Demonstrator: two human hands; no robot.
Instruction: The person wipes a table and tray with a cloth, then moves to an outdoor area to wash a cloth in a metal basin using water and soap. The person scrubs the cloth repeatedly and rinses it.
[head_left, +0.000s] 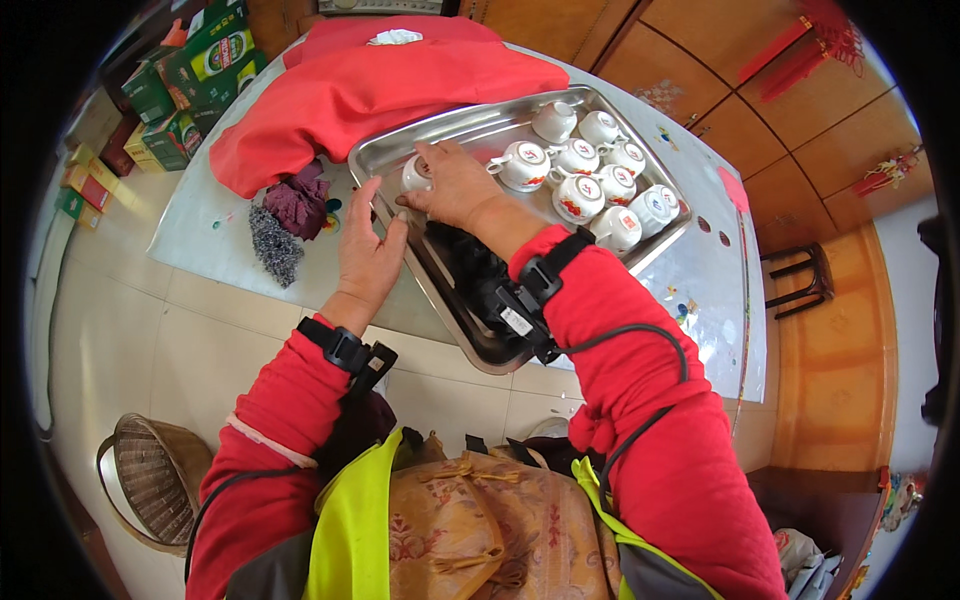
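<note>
A rectangular metal tray (517, 365) lies on the table, with several white cups with red patterns upside down in its right part, one of them a patterned cup (578, 198). My right hand (457, 184) reaches over the tray's left part, its fingers on a white cup (414, 174) standing apart from the others and partly hidden by the hand. My left hand (373, 251) is at the tray's left rim with thumb and fingers apart, holding nothing. A maroon cloth (298, 204) and a grey scouring pad (276, 244) lie left of the tray.
A red cloth (390, 75) covers the table's far side, with a crumpled white item (395, 37) on it. Boxes (217, 56) are stacked at the far left. A wicker basket (154, 480) sits on the floor at lower left. A dark stool (806, 277) stands at right.
</note>
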